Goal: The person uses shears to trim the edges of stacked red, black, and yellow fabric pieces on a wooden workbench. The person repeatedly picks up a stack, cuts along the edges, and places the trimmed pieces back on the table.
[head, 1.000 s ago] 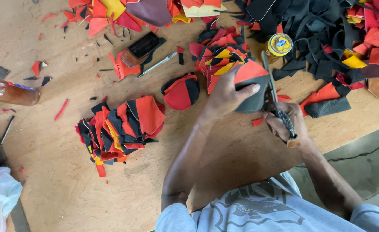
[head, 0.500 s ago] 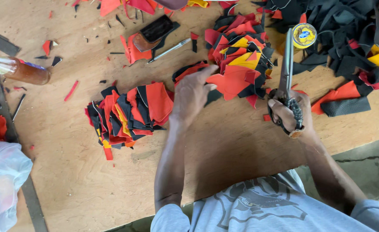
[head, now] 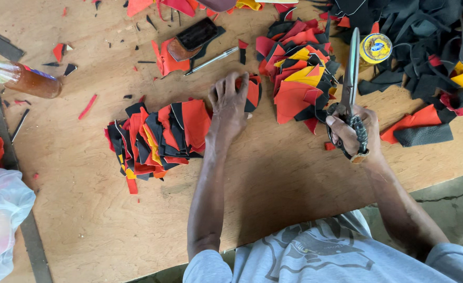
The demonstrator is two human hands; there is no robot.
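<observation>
While the left hand [head: 230, 102] presses flat on a cut red-and-black piece [head: 251, 93] on the counter [head: 284, 178], the right hand [head: 353, 132] grips closed scissors [head: 351, 78]; a sorted stack [head: 158, 136] lies beside, a large uncut heap [head: 425, 47] remains.

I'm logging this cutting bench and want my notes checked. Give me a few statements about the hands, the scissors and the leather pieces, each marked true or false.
1. The right hand holds the long metal scissors with blades pointing away from the person. True.
2. The left hand presses on a red and black cut leather piece. True.
3. The left hand holds the silver pen. False: the pen lies apart on the wooden table.
4. The small round yellow tin sits at the table's near edge. False: it sits far, by the black scraps.
</observation>
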